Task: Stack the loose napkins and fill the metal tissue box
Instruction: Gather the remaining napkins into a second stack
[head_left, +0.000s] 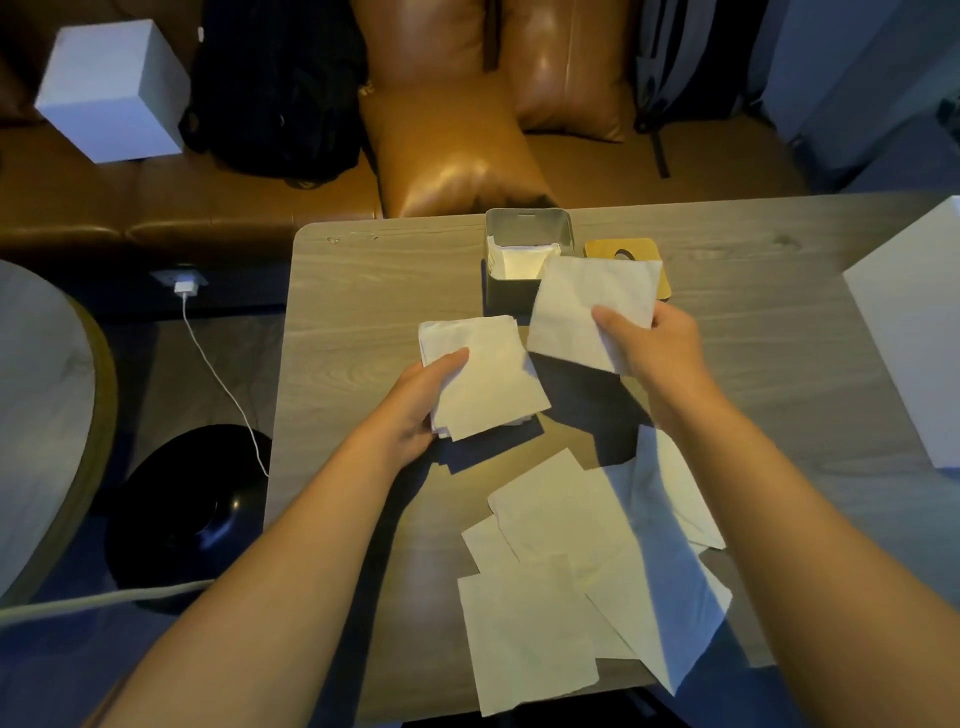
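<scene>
Left hand (415, 405) grips a stack of white paper napkins (480, 376); right hand (657, 345) pinches 1 loose white napkin (582, 306) above the grey wooden desk (363, 291). Careless placement could skew the stack.

Both bare forearms reach forward, side by side. The left hand (415, 400) grips a stack (480, 371), thumb on top and fingers curled beneath. The right hand (652, 340), raised a little higher, pinches one napkin (582, 306).

No text, label, brand or number can be read anywhere in this view
</scene>
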